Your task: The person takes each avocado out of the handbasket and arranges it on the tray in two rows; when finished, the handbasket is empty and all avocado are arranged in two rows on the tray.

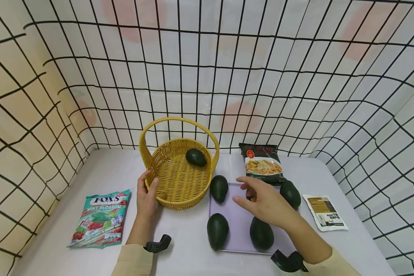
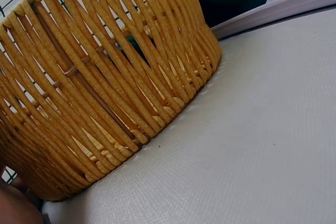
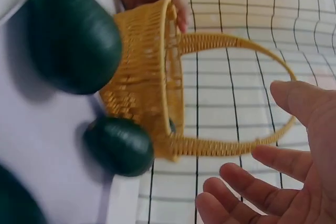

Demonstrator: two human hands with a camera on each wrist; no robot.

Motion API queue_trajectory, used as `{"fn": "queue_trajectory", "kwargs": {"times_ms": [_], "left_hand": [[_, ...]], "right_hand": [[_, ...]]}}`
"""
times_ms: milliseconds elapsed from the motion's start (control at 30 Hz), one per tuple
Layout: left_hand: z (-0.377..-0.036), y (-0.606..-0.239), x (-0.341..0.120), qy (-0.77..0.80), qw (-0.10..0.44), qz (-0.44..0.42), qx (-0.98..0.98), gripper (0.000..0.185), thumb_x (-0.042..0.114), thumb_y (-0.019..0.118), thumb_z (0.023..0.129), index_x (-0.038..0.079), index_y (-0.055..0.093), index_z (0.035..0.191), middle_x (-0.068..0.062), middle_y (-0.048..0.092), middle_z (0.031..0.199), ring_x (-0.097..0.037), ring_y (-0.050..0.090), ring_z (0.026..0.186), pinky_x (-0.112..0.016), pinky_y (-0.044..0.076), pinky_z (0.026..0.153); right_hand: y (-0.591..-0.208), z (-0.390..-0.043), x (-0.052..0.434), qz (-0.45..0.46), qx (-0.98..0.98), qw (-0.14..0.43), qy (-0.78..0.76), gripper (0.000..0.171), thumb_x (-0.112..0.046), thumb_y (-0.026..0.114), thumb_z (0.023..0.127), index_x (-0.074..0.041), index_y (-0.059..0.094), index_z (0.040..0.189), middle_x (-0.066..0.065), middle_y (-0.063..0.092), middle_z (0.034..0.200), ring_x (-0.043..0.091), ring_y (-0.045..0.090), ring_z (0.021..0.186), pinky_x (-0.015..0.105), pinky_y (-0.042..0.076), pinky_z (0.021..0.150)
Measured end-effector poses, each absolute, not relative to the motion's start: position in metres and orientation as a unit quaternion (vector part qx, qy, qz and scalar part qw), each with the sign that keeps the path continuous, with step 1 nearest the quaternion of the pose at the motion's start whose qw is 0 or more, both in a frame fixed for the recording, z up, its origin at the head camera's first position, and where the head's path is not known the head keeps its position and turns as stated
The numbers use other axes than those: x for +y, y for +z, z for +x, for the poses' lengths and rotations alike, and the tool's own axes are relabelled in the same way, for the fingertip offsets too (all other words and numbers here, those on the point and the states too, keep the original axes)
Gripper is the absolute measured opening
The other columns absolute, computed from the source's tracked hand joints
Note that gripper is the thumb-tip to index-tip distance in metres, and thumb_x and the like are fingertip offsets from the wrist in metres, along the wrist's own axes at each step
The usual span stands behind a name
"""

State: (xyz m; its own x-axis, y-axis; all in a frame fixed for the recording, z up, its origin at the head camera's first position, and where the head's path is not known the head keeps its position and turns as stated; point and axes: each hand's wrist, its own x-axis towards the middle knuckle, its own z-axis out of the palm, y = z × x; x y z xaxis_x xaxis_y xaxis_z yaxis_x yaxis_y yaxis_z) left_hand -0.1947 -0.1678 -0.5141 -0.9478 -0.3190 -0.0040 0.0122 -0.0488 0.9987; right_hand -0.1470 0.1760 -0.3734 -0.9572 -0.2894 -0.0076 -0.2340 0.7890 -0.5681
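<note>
My left hand [image 1: 146,199] grips the left rim of a yellow wicker basket [image 1: 179,203], thumb at the rim and fingers along the outer wall. One dark green avocado [image 1: 196,157] lies inside the basket, toward its back right. My right hand [image 1: 265,203] hovers over a pale purple tray [image 1: 238,241], fingers spread and holding nothing. On and around the tray lie several avocados, among them one at the back left [image 1: 219,189], one at the front left [image 1: 218,232], one at the front right [image 1: 261,234] and one at the back right [image 1: 289,194]. Another dark one is mostly hidden behind my right hand.
A teal candy bag [image 1: 101,219] lies on the left of the white table. Behind the tray is a black noodle packet [image 1: 262,163], and a small white and brown packet [image 1: 325,212] lies to its right. Black wire mesh [image 1: 200,76] encloses the back and sides.
</note>
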Motion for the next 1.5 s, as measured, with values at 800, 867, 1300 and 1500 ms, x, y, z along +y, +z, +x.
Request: {"fn": "queue_trajectory", "kwargs": {"times_ms": [800, 867, 1300, 1500], "left_hand": [[-0.195, -0.511, -0.170, -0.710, 0.132, 0.109, -0.683, 0.050, 0.033, 0.054, 0.105, 0.017, 0.038, 0.150, -0.008, 0.022, 0.170, -0.028, 0.017, 0.159, -0.050, 0.017, 0.130], [-0.195, -0.511, -0.169, -0.712, 0.138, 0.108, -0.680, 0.049, 0.031, 0.054, 0.105, 0.016, 0.039, 0.149, -0.009, 0.023, 0.170, -0.029, 0.017, 0.159, -0.051, 0.017, 0.129], [-0.195, -0.511, -0.167, -0.701, 0.132, 0.105, -0.693, 0.050, 0.034, 0.053, 0.106, 0.020, 0.037, 0.151, -0.003, 0.022, 0.170, -0.023, 0.017, 0.159, -0.047, 0.016, 0.130], [-0.193, -0.512, -0.166, -0.705, 0.129, 0.100, -0.690, 0.050, 0.032, 0.054, 0.106, 0.018, 0.037, 0.151, -0.005, 0.022, 0.170, -0.025, 0.017, 0.159, -0.048, 0.017, 0.130]], "right_hand": [[-0.379, -0.225, 0.058, -0.209, 0.921, 0.058, -0.325, 0.062, -0.039, 0.066, 0.097, -0.018, 0.047, 0.152, 0.010, 0.048, 0.155, 0.032, 0.048, 0.142, 0.056, 0.043, 0.114], [-0.385, -0.234, 0.051, -0.209, 0.920, 0.065, -0.325, 0.064, -0.039, 0.066, 0.097, -0.018, 0.044, 0.154, 0.012, 0.044, 0.158, 0.034, 0.045, 0.144, 0.057, 0.042, 0.115], [-0.420, -0.276, 0.015, -0.127, 0.928, 0.044, -0.348, 0.064, -0.040, 0.060, 0.100, -0.017, 0.039, 0.156, 0.016, 0.033, 0.162, 0.040, 0.034, 0.150, 0.060, 0.040, 0.116], [-0.433, -0.282, 0.009, -0.095, 0.944, 0.046, -0.314, 0.063, -0.044, 0.057, 0.101, -0.023, 0.037, 0.157, 0.012, 0.024, 0.166, 0.040, 0.023, 0.154, 0.061, 0.038, 0.116]]}}
